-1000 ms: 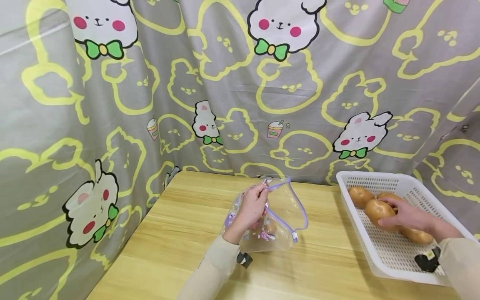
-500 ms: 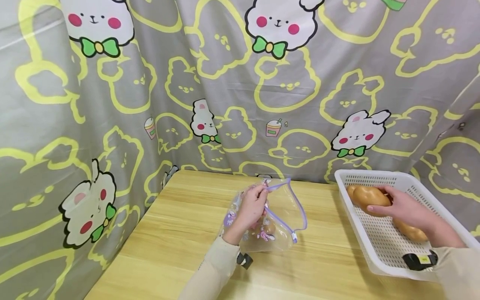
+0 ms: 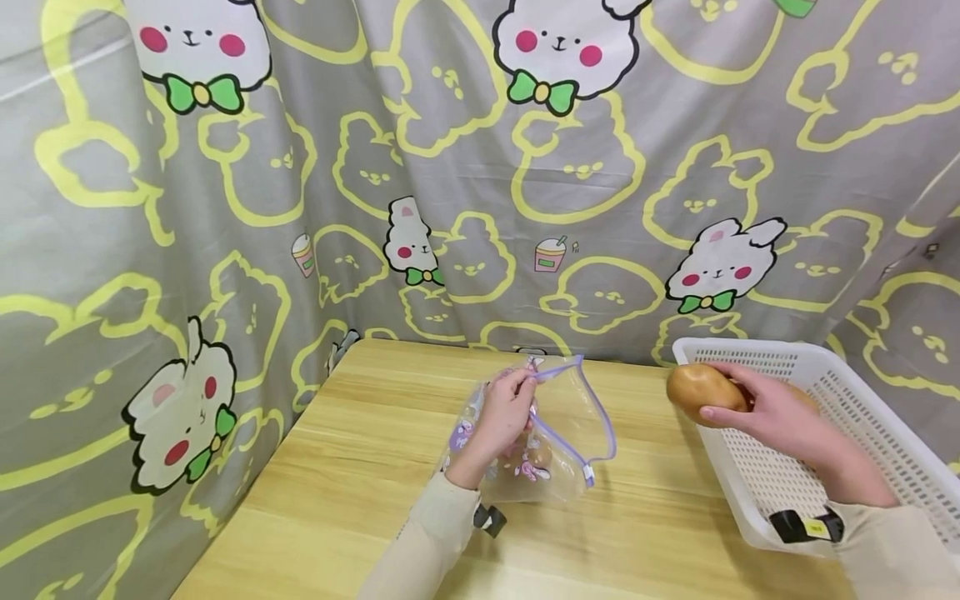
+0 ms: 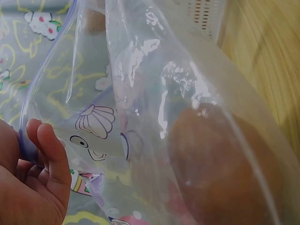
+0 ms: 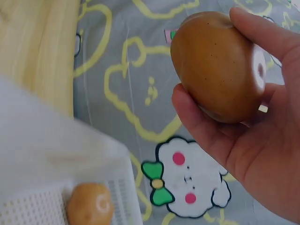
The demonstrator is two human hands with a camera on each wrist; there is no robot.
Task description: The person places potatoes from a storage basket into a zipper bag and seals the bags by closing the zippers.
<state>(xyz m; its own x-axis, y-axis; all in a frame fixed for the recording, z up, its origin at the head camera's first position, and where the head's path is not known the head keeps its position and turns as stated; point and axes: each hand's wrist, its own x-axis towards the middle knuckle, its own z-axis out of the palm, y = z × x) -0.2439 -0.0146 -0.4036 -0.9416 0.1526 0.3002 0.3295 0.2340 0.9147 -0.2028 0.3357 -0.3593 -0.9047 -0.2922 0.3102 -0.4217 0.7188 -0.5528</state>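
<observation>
Right hand (image 3: pixel 780 414) holds a potato (image 3: pixel 702 388) over the near-left rim of the basket (image 3: pixel 877 417); left hand (image 3: pixel 508 410) holds the zip bag (image 3: pixel 558 433) open.

Right grip: fingers and thumb curled round the brown potato, clear of the white perforated basket, well apart from the bag. Right wrist view shows one more potato (image 5: pixel 90 204) lying in the basket. Left grip: fingers pinch the bag's purple zip edge (image 4: pixel 28 140), mouth lifted and gaping toward the basket side. Bag is clear plastic with cartoon prints, resting on the wooden surface (image 3: pixel 360 467), one potato inside (image 4: pixel 220 164) at the bottom. Rabbit-print curtain (image 3: pixel 450 167) hangs behind the surface.
</observation>
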